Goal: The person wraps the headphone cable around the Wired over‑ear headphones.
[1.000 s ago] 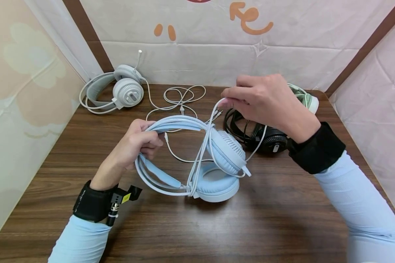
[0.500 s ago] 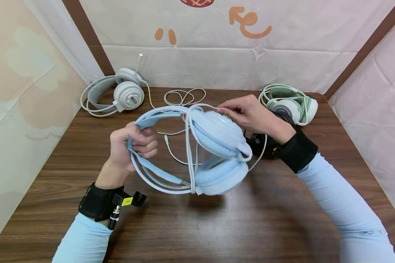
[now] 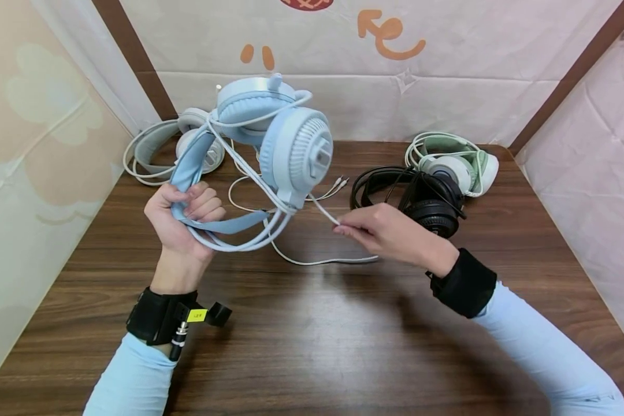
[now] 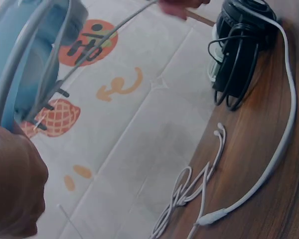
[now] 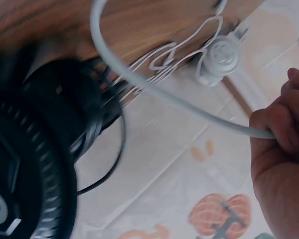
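Light blue headphones (image 3: 299,153) are held up off the table, ear cups upward and to the right, with cable loops wound around the headband and cups. My left hand (image 3: 184,216) grips the padded headband, fingers curled round it. To the right, my right hand (image 3: 390,234) pinches the headphones' white cable (image 3: 323,211) between thumb and fingers, with a stretch running taut to the cups. In the right wrist view the same cable (image 5: 189,109) passes into the curled fingers. A further length of cable hangs below and lies by the table's middle.
White headphones (image 3: 153,147) stand at the back left, partly hidden behind the blue pair. Black headphones (image 3: 431,211) and green-white headphones (image 3: 455,167) sit at the back right. Cable plugs (image 3: 340,184) lie on the wooden table (image 3: 312,341). Fabric walls enclose the back and sides.
My left hand has turned the blue headphones so the ear cups swing up and left. My right hand has moved down with the cable, first right of the cups, now below them.
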`<state>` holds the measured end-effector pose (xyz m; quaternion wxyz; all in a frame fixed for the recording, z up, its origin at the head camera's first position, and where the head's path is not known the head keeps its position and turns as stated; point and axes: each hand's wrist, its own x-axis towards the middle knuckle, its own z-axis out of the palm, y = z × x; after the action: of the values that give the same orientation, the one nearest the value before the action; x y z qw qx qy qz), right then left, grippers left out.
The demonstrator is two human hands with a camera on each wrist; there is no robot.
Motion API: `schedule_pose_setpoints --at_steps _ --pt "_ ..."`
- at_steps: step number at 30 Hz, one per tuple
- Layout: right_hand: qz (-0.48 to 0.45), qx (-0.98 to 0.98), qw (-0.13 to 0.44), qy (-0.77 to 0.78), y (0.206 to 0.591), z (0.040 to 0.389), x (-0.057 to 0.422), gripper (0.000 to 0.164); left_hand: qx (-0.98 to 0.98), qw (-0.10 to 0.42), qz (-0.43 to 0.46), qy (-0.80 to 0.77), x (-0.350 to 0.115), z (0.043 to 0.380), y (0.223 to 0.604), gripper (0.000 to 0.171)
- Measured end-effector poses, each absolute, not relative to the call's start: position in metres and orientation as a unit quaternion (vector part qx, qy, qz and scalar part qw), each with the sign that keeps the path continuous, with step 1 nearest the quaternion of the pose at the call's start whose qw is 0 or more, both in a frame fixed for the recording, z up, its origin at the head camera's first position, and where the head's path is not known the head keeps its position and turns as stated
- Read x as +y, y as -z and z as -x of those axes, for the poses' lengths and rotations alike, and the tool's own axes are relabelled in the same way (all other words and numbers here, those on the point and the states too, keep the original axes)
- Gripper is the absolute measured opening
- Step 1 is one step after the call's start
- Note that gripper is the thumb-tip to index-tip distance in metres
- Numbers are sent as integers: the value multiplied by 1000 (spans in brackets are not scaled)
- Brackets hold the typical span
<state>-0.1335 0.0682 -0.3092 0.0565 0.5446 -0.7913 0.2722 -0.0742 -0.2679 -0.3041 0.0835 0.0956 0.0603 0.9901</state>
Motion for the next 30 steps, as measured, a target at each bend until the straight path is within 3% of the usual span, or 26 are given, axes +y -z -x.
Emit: schedule_pose_setpoints --at_steps 10,19,26,30 --pt "-610 -747 177 -194 304 93 54 3 150 14 29 -988 -267 78 306 21" --pt "-605 -754 201 -156 286 76 63 13 357 -71 69 -929 -268 80 302 34" --pt "-594 -759 235 -127 268 70 71 9 409 -87 101 -903 -270 81 307 32" --pt "-601 -740 287 -91 254 71 73 12 450 -92 82 -884 -268 80 305 32"
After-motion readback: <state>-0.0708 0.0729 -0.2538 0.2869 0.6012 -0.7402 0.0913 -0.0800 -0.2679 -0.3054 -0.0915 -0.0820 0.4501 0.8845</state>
